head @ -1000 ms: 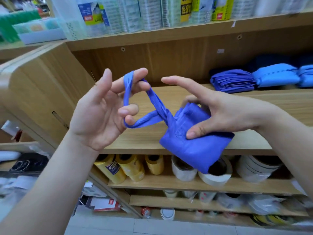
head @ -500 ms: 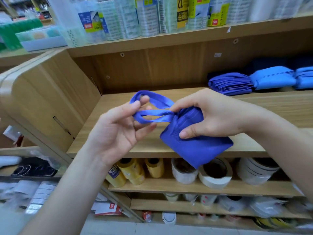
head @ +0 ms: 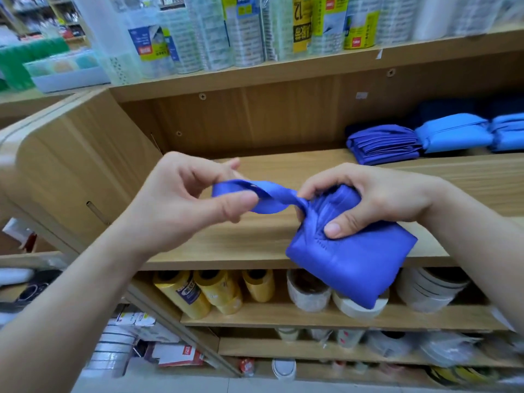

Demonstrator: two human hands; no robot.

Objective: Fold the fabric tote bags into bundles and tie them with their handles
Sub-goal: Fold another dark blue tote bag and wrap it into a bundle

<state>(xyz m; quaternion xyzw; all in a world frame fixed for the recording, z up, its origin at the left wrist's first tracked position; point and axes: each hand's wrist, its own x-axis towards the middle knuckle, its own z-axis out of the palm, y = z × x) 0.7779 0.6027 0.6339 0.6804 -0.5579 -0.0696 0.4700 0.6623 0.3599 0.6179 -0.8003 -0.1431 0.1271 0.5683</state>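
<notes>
A folded blue-violet tote bag bundle [head: 351,259] hangs in the air in front of the wooden shelf. My right hand [head: 368,199] grips its upper end, thumb pressed on the front and fingers curled over the top. The bag's handle loop [head: 269,197] stretches out to the left from a tight twist at the bundle's top. My left hand [head: 181,202] pinches that loop between thumb and fingers. More folded blue bags [head: 382,143] and lighter blue ones [head: 453,131] lie at the back right of the shelf.
The wooden shelf board [head: 255,239] runs under my hands, with a side panel [head: 73,154] at left. Yellow rolls [head: 198,290] and white tape rolls [head: 309,290] stand on the shelf below. Packaged goods [head: 243,29] line the shelf above.
The handle loop was spread wide over my left fingers; it is now pulled taut to the left and cinched at the bundle's top. My right hand has closed tighter over the bundle.
</notes>
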